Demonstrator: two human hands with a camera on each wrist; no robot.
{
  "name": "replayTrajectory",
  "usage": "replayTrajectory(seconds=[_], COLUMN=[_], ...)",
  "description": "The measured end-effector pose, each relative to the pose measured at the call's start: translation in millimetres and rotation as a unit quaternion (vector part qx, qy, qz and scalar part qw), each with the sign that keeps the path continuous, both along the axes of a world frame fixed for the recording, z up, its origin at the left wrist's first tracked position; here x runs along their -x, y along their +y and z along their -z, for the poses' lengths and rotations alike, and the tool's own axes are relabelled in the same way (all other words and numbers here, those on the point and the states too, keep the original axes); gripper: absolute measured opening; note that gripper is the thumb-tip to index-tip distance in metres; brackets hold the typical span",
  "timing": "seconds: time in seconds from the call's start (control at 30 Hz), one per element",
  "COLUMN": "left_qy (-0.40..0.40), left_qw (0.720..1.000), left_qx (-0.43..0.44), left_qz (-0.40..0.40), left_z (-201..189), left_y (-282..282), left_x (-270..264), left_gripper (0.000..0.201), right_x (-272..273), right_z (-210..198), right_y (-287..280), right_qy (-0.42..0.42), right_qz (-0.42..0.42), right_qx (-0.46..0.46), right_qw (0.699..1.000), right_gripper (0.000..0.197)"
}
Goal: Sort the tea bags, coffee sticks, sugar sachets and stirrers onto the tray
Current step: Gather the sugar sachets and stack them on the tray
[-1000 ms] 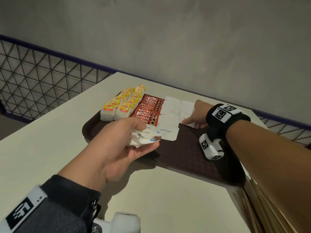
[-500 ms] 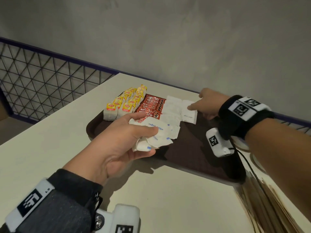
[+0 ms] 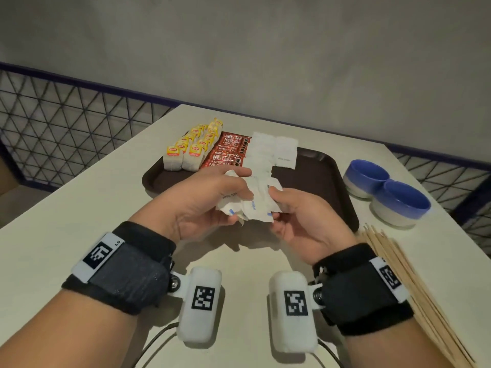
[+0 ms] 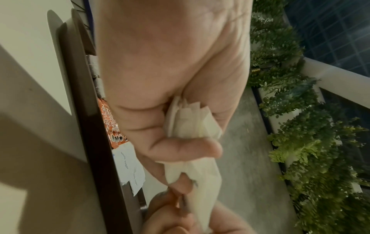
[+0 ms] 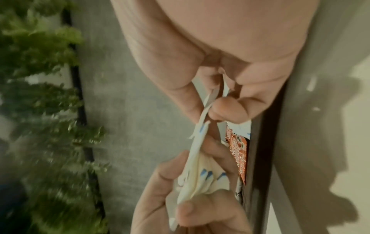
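Sachets (image 3: 249, 200): white paper, blue print "white sugar"; a bunch clutched in the curled fingers of the left hand (image 3: 204, 200), its right edge pinched between thumb and fingers of the right hand (image 3: 297, 216), above the tray (image 3: 318, 181) near edge. Beyond the fingertips, on the tray: red sticks (image 3: 228, 152) marked "NESCAFE", yellow-tagged tea bags (image 3: 191, 150), more sachets laid flat.
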State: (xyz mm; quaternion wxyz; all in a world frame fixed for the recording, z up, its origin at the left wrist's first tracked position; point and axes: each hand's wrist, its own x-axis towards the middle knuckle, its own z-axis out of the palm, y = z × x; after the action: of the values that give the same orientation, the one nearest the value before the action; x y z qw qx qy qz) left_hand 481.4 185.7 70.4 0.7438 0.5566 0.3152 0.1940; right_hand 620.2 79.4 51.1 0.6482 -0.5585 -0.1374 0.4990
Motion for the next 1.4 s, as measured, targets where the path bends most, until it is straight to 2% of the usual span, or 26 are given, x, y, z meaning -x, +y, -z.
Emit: replayTrajectory(seconds=[0.1,0.17,0.3,0.47,0.57,0.63,0.7,0.83,0.97,1.13,1.3,1.4], left_qy=[0.009,0.008,-0.023,-0.007,-0.003,-0.011,-0.018,-0.018,-0.019,0.012,0.014,0.007], left_qw=[1.000,1.000,0.999,0.998,0.997,0.997,0.998,0.996,0.992,0.991,0.992,0.994], left_qx=[-0.020,-0.020,0.002,-0.057,-0.068,-0.063,-0.059,-0.085,-0.115,-0.129,-0.122,-0.113], left_qz=[0.005,-0.005,-0.038,-0.038,-0.041,-0.033,-0.018,0.001,0.041,0.036,-0.003,-0.005], left_z=[2,3,0,1,2,2,4,0,-3,0,3,1], left_y=[1,2,2,4,3,1,1,0,-3,-1,2,0], left_x=[0,0,0,3,1,0,0,4,8,6,4,4], left_gripper=[0.045,0.043,0.039,0.029,0.016,0.007,0.019,0.043,0.056,0.044,0.030,0.024], right_x=[1,1,4,11,12,13,14,12,15,17,16,16], right_z=[1,-5,-7,-4,-3,-5,-7,-8,-6,-2,-2,-3], right_y=[-8,-13,-13,-15,-19,-20,-21,-20,-19,-17,-17,-18], right_qy=[0.122,0.158,0.088,0.029,-0.017,-0.040,-0.032,0.016,-0.001,-0.013,-0.095,-0.087], right_qz=[0.058,0.071,0.006,-0.045,-0.076,-0.067,-0.036,0.004,0.000,-0.013,-0.036,-0.037], right_qx=[-0.057,-0.086,-0.085,-0.102,-0.089,-0.076,-0.087,-0.127,-0.127,-0.120,-0.082,-0.082], right_qw=[0.989,0.981,0.993,0.993,0.993,0.994,0.995,0.992,0.992,0.993,0.991,0.992], right_gripper=[0.021,0.019,0.029,0.033,0.031,0.025,0.025,0.042,0.032,0.026,0.021,0.021])
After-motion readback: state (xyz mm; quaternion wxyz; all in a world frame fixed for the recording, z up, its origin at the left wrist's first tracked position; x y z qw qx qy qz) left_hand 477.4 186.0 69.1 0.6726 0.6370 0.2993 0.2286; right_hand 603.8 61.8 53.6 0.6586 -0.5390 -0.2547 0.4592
